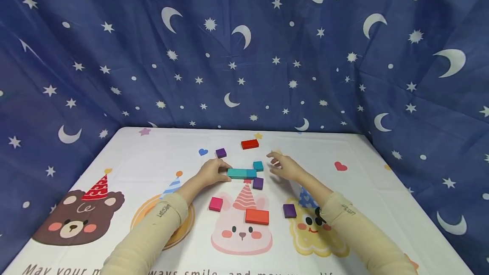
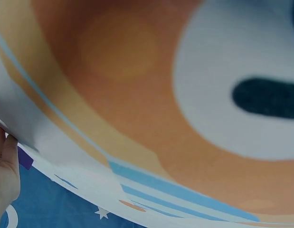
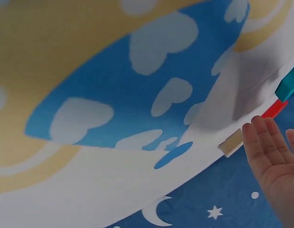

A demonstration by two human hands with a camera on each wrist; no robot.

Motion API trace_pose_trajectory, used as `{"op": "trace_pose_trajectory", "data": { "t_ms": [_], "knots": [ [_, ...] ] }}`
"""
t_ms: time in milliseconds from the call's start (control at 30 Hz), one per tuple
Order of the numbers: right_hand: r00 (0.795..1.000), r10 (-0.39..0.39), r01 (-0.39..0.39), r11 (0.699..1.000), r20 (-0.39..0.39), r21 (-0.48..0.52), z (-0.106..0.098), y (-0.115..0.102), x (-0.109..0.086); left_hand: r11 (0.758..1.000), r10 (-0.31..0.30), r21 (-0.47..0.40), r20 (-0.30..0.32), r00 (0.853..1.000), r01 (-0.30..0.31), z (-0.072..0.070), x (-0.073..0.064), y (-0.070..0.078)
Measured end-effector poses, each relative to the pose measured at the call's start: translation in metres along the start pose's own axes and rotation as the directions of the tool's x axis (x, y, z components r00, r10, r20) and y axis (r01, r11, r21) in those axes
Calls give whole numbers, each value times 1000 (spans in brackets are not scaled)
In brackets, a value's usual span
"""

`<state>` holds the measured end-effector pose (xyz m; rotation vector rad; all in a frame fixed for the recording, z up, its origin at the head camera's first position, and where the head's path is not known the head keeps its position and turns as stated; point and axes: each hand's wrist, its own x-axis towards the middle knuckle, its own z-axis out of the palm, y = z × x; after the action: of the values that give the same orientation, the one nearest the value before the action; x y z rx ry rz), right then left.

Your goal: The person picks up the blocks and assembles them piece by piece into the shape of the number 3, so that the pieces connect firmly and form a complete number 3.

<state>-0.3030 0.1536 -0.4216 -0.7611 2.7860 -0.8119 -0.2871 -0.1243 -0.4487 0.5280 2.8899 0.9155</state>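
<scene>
Teal block [image 1: 237, 174]: on table [image 1: 313, 150], end-to-end w/ blue block [image 1: 251, 174]; uneven push may skew joint.
L hand [image 1: 211, 172]: thumb + fingers pinch teal block's L end.
R hand [image 1: 287, 168]: fingers loose, holding nothing; low sweep could knock sm. cyan block [image 1: 258, 166].
Purple block [image 1: 257, 183]: just nearside of blue block; may obstruct if shifted.

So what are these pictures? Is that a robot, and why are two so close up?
No robot: these are a person's bare left hand and right hand. The wide picture comes from a camera worn on the head; the close-ups come from one on each wrist, so printed cartoons fill much of them. On the tablecloth lie a red block, a pink block, three purple blocks and more. The left hand's fingers hold one end of a turquoise block beside a blue block. The right hand holds nothing.
</scene>
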Motion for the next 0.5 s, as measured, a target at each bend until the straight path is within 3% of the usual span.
{"op": "trace_pose_trajectory", "data": {
  "t_ms": [233,500],
  "knots": [
    [1000,-5,5,1000,-10,-15,-2,-9,-21,1000,26,14,8,1000,-27,1,2,0],
    [998,-41,41,999,37,-21,-2,-15,-49,1000,1,3,-1,1000,-1,1,1,-1]
  ]
}}
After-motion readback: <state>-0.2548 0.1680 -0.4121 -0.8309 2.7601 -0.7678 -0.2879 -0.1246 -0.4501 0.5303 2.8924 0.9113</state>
